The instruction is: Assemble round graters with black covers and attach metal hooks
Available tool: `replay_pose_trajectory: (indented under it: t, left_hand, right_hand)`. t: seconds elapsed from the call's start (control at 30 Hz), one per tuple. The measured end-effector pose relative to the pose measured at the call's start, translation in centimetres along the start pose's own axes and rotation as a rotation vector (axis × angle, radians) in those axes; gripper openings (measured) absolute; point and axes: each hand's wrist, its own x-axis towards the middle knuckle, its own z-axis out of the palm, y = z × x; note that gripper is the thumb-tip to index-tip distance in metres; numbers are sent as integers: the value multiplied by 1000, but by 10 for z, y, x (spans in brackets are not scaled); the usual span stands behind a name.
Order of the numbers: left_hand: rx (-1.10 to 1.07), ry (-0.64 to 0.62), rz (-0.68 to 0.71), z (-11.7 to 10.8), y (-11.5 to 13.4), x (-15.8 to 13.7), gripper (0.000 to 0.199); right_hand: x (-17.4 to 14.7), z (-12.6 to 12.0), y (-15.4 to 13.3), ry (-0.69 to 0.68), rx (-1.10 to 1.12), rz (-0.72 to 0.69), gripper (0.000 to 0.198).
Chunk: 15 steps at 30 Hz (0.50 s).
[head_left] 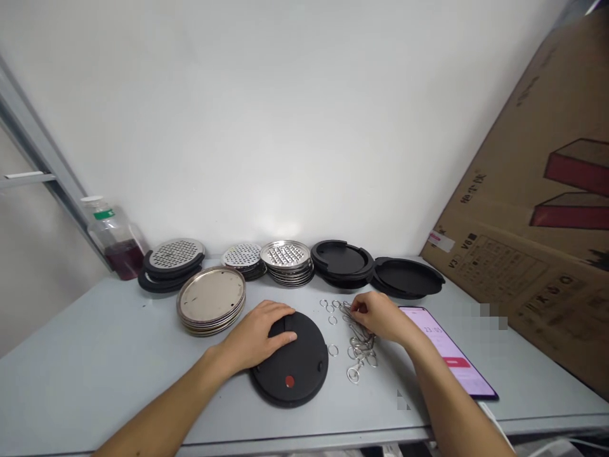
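A black round disc [299, 374] with a red dot near its front edge lies flat on the table before me. My left hand [259, 336] grips its left side, with the thumb and fingers over the top. To the right of the disc is a loose pile of thin metal wire pins with rings [361, 346]. My right hand [375, 314] reaches into the back of this pile, thumb and forefinger pinched together. What lies between those fingertips is hidden. A few single rings [333, 350] lie between the disc and the pile.
Along the wall stand stacked metal plates [214, 295], grater discs [285, 254], a black-rimmed grater [176, 254] and black round trays [342, 260]. A jar of dark red liquid [124, 254] is at the left. A lit phone [451, 355] and a large cardboard box [523, 254] are at the right.
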Motion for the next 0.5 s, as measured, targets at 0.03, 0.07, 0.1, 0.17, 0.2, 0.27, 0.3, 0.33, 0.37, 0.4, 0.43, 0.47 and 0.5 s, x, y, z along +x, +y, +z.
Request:
replay_pose_trajectory:
  t: [0.03, 0.07, 0.1, 0.17, 0.2, 0.27, 0.3, 0.33, 0.37, 0.4, 0.43, 0.47, 0.5]
  left_hand:
    - [3, -2, -2, -1, 0, 0, 40]
    - [6, -3, -5, -1, -1, 0, 39]
    - [8, -4, -8, -1, -1, 0, 39]
    - [12, -7, -14, -2, -1, 0, 39]
    - [15, -9, -16, -2, -1, 0, 39]
    - [19, -13, -18, -1, -2, 0, 40]
    - [20, -13, -19, -1, -2, 0, 40]
    - [20, -14, -19, 0, -2, 0, 40]
    - [20, -13, -19, 0, -3, 0, 40]
    - [20, -13, -18, 0, -3, 0, 40]
    - [21, -11, -16, 1, -3, 0, 40]
    - [21, -9, -13, 1, -4, -1, 40]
    - [21, -7, -11, 1, -4, -1, 40]
  right_hand:
    - [0, 1, -1, -9, -11, -8, 14]
    - [0, 1, -3, -20, -20, -15, 13]
    - [-1, 2, -4, -29, -29, -22, 11]
    - [-1, 3, -7, -40, -46, -26, 10]
    - [-2, 4, -8, -41, -57, -24, 10]
    - [-2, 6, -9, -42, -77, -18, 10]
    - [-2, 8, -10, -44, -87, -16, 10]
    - [-2, 9, -10, -48, -94, -18, 10]
    - [-2, 11, -11, -54, -100, -25, 11]
    - [-2, 13, -13, -61, -105, -35, 13]
    - [-3, 14, -14, -67, -109, -47, 14]
    - [-4, 16, -16, -70, -110, -62, 15]
    - [-5, 17, -17, -70, -110, -77, 16]
